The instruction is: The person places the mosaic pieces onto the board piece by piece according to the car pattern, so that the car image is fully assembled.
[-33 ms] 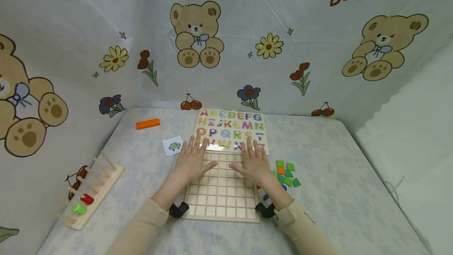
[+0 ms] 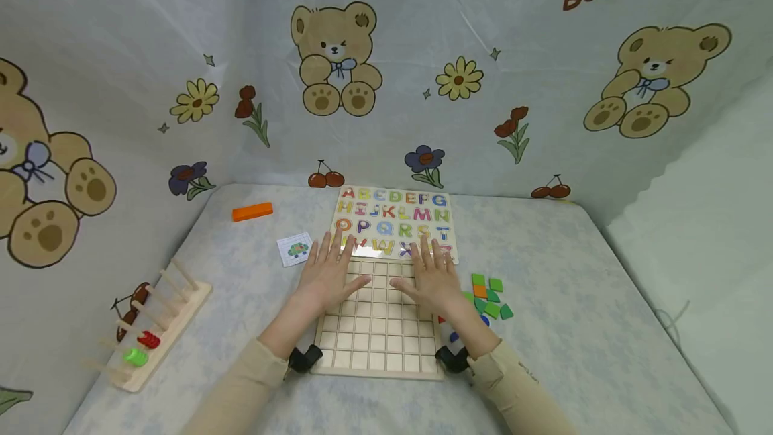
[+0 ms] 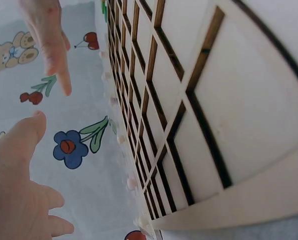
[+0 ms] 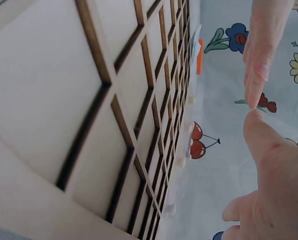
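Both hands lie flat, fingers straight and slightly spread, on the far half of the wooden grid board (image 2: 377, 334). The left hand (image 2: 329, 274) rests palm down over its left columns and the right hand (image 2: 430, 277) over its right columns, thumbs pointing toward each other with a few bare squares between them. Neither hand grips anything. Compared with the earlier head view, nothing appears to have moved: hands, board and loose pieces sit in the same spots.

The grid board lies near the front edge of the table (image 2: 574, 327), centred. Its far edge meets the alphabet puzzle board (image 2: 395, 210), and the fingertips of both hands reach onto that board's bottom row of letters. From the wrist cameras the grid's empty square cells show close up, with fingers held out straight above the bear-print cloth.

A cluster of green and orange tiles (image 2: 488, 294) lies just right of the right hand. A small picture card (image 2: 295, 249) sits just left of the left hand's fingers, an orange block (image 2: 252, 211) lies toward the far left corner, and a wooden peg rack (image 2: 153, 327) with a red and a green piece sits at the left edge.
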The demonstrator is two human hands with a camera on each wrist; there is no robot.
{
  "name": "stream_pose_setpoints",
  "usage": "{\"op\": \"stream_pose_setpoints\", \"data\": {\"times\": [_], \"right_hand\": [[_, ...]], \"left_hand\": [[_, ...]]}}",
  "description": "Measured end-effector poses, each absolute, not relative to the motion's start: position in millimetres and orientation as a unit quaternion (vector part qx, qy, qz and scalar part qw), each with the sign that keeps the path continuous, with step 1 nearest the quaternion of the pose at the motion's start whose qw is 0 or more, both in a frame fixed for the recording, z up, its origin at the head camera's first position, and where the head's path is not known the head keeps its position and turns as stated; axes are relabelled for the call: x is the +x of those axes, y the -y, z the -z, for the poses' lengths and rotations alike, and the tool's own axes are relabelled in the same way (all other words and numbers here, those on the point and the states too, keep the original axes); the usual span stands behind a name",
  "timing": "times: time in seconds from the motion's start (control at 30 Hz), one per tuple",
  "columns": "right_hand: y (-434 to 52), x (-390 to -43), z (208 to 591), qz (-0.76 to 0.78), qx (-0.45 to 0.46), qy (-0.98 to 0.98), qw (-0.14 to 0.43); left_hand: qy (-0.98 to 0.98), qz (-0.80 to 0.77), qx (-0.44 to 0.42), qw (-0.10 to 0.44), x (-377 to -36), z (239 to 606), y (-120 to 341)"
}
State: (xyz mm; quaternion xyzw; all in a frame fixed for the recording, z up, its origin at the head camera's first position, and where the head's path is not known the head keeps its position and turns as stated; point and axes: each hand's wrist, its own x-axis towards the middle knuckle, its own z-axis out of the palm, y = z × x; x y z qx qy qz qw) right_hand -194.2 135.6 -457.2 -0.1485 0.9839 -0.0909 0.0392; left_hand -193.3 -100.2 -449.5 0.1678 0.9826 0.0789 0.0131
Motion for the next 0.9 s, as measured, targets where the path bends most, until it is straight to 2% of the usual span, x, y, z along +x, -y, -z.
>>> {"op": "stream_pose_setpoints", "data": {"times": [0.53,0.77,0.9], "right_hand": [[-136,-192,459,0.076,-0.148,-0.985,0.041],[-136,-190,459,0.068,-0.150,-0.985,0.050],[-142,-190,459,0.112,-0.173,-0.978,0.024]], "left_hand": [[-0.981,-0.092,0.170,0.026,-192,451,99],[-0.968,-0.156,0.178,0.088,-189,450,113],[-0.951,-0.213,0.204,0.095,-187,459,133]]}}
